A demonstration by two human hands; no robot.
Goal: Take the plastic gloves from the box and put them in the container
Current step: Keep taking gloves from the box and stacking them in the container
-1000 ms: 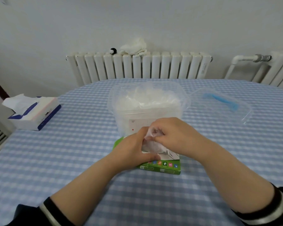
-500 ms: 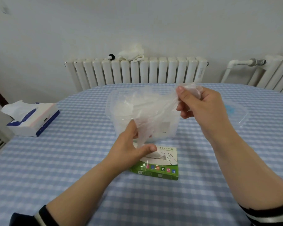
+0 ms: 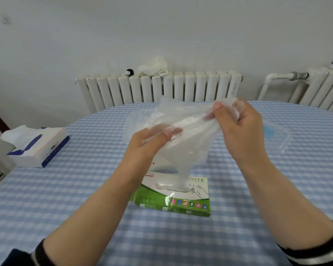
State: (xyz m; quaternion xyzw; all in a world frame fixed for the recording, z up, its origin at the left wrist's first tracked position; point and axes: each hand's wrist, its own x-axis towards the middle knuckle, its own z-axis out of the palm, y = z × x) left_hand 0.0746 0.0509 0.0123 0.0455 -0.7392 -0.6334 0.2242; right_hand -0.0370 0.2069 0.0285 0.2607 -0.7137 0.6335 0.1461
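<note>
While my right hand (image 3: 242, 129) pinched the upper edge of a clear plastic glove (image 3: 186, 135) between thumb and fingers, my left hand (image 3: 148, 144) gripped the same film lower down, thumb on the near face and fingers behind it. Between the two hands the glove was stretched in a slanting band, higher on the right-hand side. Below my hands a narrow tail of the film hung down to the slot of the green and white glove box (image 3: 173, 196), where it met the opening. Directly behind the glove stood the clear container (image 3: 135, 121), seen mostly through the film; its contents could not be made out. Just beyond my right hand lay the transparent lid (image 3: 277, 137) with a blue patch. Well to the outside of my left hand sat a tissue box (image 3: 37, 146). All of these rested on the blue checked tablecloth (image 3: 65, 198). Beyond both hands stood a white radiator (image 3: 161, 89).
</note>
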